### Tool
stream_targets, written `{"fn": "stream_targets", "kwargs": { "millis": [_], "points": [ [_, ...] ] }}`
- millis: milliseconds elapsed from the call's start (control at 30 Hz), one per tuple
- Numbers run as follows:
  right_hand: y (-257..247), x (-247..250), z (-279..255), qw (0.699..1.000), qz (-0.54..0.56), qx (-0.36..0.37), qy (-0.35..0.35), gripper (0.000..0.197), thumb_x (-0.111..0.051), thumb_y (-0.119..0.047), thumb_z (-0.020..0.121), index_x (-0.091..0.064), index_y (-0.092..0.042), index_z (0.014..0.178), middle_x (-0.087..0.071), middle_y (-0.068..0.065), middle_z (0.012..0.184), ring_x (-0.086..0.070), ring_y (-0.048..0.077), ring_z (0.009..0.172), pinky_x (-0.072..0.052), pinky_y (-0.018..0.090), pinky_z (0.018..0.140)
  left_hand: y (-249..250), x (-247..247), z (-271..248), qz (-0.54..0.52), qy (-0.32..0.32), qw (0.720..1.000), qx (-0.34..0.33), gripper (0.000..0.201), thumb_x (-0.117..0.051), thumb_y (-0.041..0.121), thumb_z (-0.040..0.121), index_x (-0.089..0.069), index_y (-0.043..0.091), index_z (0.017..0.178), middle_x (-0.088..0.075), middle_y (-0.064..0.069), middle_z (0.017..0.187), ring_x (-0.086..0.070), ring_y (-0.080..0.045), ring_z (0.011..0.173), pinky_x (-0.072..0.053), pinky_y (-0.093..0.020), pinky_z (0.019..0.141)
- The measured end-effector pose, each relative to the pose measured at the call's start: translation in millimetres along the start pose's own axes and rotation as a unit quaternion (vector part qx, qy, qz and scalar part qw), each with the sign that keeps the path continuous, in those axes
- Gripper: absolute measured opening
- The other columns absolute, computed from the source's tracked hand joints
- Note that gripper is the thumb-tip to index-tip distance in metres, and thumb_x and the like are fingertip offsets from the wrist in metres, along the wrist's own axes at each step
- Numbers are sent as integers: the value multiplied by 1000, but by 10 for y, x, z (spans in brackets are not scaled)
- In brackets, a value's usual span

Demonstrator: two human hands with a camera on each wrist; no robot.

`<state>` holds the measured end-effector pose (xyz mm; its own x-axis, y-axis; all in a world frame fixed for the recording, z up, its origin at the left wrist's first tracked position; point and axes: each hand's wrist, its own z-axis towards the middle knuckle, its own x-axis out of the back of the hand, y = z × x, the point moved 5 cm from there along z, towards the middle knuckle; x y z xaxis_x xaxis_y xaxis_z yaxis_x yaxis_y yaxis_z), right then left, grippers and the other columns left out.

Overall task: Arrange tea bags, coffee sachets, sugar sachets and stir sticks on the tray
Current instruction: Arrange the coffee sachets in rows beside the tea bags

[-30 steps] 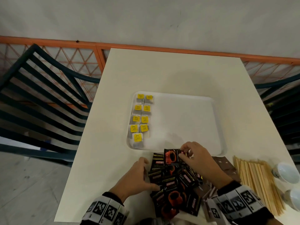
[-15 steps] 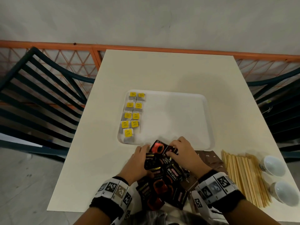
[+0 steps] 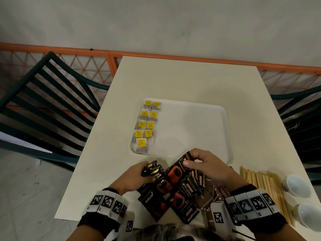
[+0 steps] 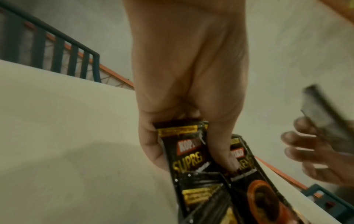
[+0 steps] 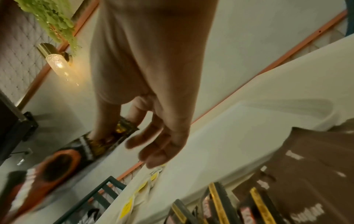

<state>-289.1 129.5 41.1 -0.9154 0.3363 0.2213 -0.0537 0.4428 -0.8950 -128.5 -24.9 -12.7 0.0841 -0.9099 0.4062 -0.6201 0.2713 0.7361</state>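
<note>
While both hands work over the heap of coffee sachets (image 3: 173,190) at the near edge of the tabletop (image 3: 191,80), we note the following. Our left hand (image 3: 132,178) has its fingers and thumb curled round a small bundle of black sachets (image 4: 184,153); the left wrist view shows at least two packets pinched there, print facing the camera. Our right hand (image 3: 206,167) pinches one sachet (image 3: 178,167) by its top end between thumb and forefinger, the remaining fingers (image 5: 153,145) loosely extended; the packet hangs tilted, lifted off the heap, beside the tray's near rim.

White tray (image 3: 224,122) sits mid-tabletop. Nine tea bags (image 3: 146,126) with yellow tags lie along its left side in two columns, the nearest one alone at the near-left corner. We see no coffee sachet lying on the tray.

Brown sugar sachets (image 5: 306,174) lie at the near edge, right of the coffee heap and partly under our right wrist. Wooden stir sticks (image 3: 265,185) lie in a bundle near the near-right corner, with two white cups (image 3: 298,185) just beyond them at the right edge.
</note>
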Motion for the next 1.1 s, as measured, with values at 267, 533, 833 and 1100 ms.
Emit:
{"fn": "stream_targets", "kwargs": {
  "millis": [267,533,833,1100],
  "points": [
    [-104,-478,220,989,-125,24,-77,17,-67,-25,83,-52,-25,88,-62,-6,90,-57,6,82,-45,26,76,350,152,-115,-74,-1,996,-43,28,-60,18,88,-46,30,109,-64,4,102,-63,-7,90,-51,-19,71],
    [-111,-643,349,994,-74,15,-75,42,-63,-26,86,-44,-21,123,-64,4,111,-63,16,102,-52,39,91,569,95,-104,-212,22,977,-30,27,-42,9,91,-29,25,109,-47,-2,99,-55,-12,81,-49,-22,64],
    [-177,-543,376,997,72,40,-3,29,-63,-19,86,-56,-19,114,-66,6,113,-63,21,106,-51,44,93,576,366,-155,-253,111,956,-99,43,-65,47,77,-55,36,117,-47,6,126,-52,-3,111,-49,-21,89],
    [-426,-540,478,959,254,99,77,31,-56,-11,89,-48,-20,118,-61,4,117,-63,19,107,-57,38,81,496,135,-173,-391,48,911,-121,99,-83,56,48,-38,30,132,-62,4,124,-59,-15,115,-52,-32,87]
  ]
}}
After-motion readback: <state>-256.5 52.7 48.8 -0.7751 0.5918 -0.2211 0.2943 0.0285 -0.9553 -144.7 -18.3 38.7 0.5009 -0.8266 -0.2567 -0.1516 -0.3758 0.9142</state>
